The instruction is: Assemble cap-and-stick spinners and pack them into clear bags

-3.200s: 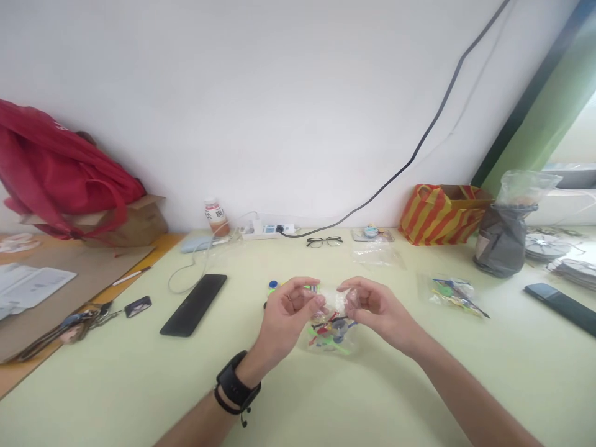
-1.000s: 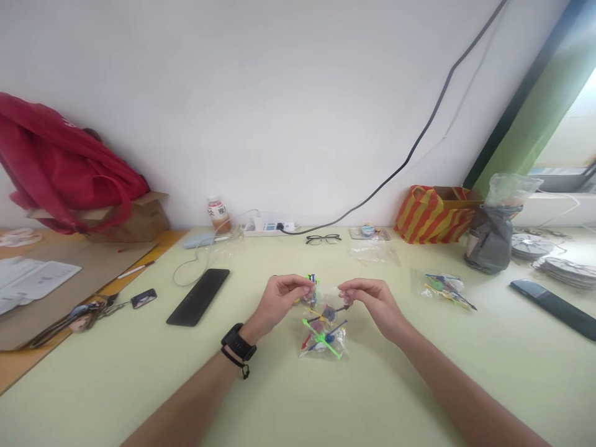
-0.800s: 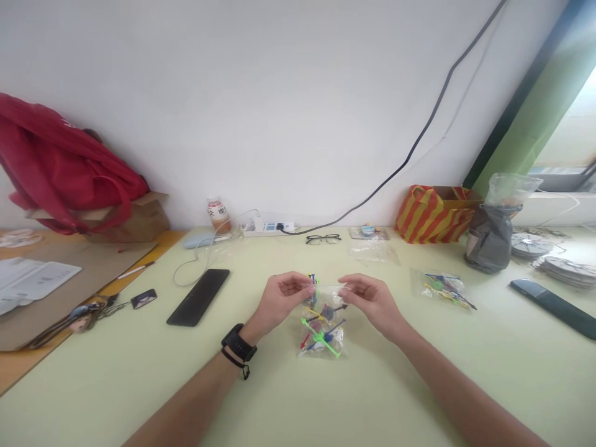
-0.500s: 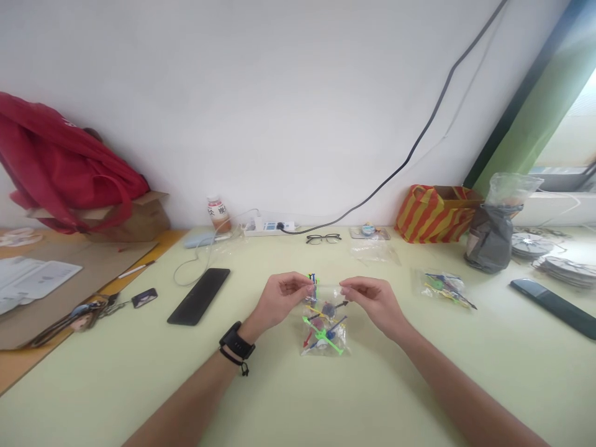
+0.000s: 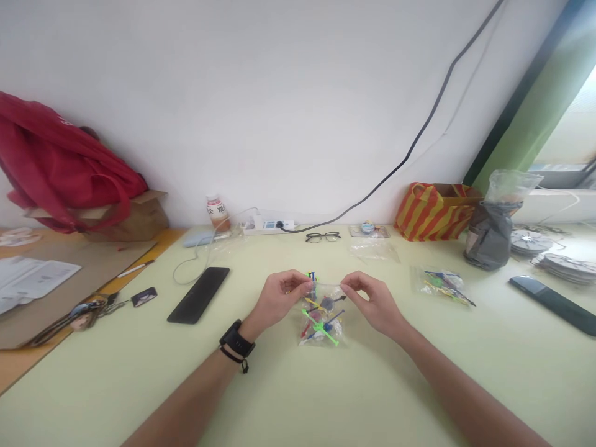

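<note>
A clear plastic bag [image 5: 321, 338] hangs between my two hands over the table, full of coloured plastic arrow-shaped pieces. A bright green arrow piece [image 5: 320, 327] shows at its front, with yellow, red, blue and black ones behind. My left hand [image 5: 282, 298] pinches the bag's top left corner between thumb and fingers. At the top right corner, my right hand [image 5: 372, 301] holds the edge in a similar pinch. More coloured pieces [image 5: 311, 277] stand just behind the bag, partly hidden by it and my left fingers.
Another bag of coloured pieces [image 5: 442, 285] lies to the right, near a dark green case [image 5: 554, 304]. A black phone [image 5: 199, 295] rests at left. Along the wall are a bottle [image 5: 218, 214], a power strip [image 5: 267, 227], glasses [image 5: 323, 237] and a striped bag [image 5: 433, 211].
The bag's lower end has swung slightly up and to the left. My right hand has shifted a little; both hands keep their pinch on the top edge.
</note>
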